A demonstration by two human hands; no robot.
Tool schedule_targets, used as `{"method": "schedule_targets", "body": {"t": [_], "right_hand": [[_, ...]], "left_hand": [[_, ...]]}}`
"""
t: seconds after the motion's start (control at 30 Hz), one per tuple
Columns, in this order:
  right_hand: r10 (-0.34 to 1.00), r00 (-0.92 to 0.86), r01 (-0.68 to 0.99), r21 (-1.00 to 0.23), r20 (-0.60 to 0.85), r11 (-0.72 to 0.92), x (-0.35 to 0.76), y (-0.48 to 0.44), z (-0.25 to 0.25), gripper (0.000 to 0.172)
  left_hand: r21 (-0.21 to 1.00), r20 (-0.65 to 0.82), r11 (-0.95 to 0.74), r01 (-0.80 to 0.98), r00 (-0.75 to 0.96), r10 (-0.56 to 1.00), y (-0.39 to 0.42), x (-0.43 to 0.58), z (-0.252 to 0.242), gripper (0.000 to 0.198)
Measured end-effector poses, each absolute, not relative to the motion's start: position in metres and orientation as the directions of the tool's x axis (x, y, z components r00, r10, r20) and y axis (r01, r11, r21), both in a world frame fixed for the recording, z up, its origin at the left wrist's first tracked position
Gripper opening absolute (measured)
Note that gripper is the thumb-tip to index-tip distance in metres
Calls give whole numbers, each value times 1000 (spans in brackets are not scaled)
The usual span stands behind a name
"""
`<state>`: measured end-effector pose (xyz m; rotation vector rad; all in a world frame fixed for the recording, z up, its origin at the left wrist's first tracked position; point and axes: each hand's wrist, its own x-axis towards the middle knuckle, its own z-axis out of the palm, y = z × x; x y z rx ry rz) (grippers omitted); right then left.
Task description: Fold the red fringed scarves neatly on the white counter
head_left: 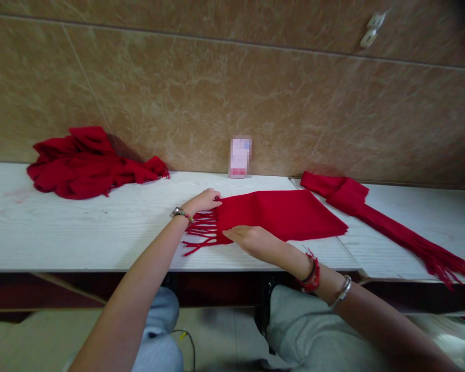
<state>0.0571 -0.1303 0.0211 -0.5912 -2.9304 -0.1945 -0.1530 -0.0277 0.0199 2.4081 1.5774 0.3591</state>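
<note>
A red fringed scarf (279, 212) lies folded flat on the white tabletop, its fringe pointing left. At its upper left corner, by the fringe, my left hand (203, 201) is closed on the edge of the cloth. My right hand (253, 242) rests on the scarf's near edge, fingers stretched out toward the fringe and holding nothing. Some of the cloth under the right hand is hidden.
A crumpled red scarf (85, 168) lies at the left against the tiled wall (201, 93). Another red scarf (387, 222), partly folded, stretches across the right. A blurred pink box-like object (240, 157) stands at the wall. The white table (81, 237) has a front edge above my legs.
</note>
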Motion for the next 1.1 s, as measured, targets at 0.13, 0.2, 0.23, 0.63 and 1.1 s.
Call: {"method": "schedule_targets", "body": {"t": [0.13,0.2,0.23,0.63,1.1], "right_hand": [[377,-912,403,190,161,895,51,-132,20,36],[385,-904,420,219,186,881,47,-131,17,34],[387,-899,429,234,204,873,45,-130,16,33],[469,-831,527,152,299,836,23,-136,29,15],[824,137,562,-729,549,392,198,-94,77,36]], "left_hand": [[429,101,-355,831,347,932,-27,-155,19,24],[485,106,-347,802,340,934,-27,-155,19,28],[510,105,-346,787,342,934,-28,-155,19,31],[895,-60,-74,440,283,957,-33,-168,33,41],[964,-20,-114,239,494,869,31,-18,141,27]]}}
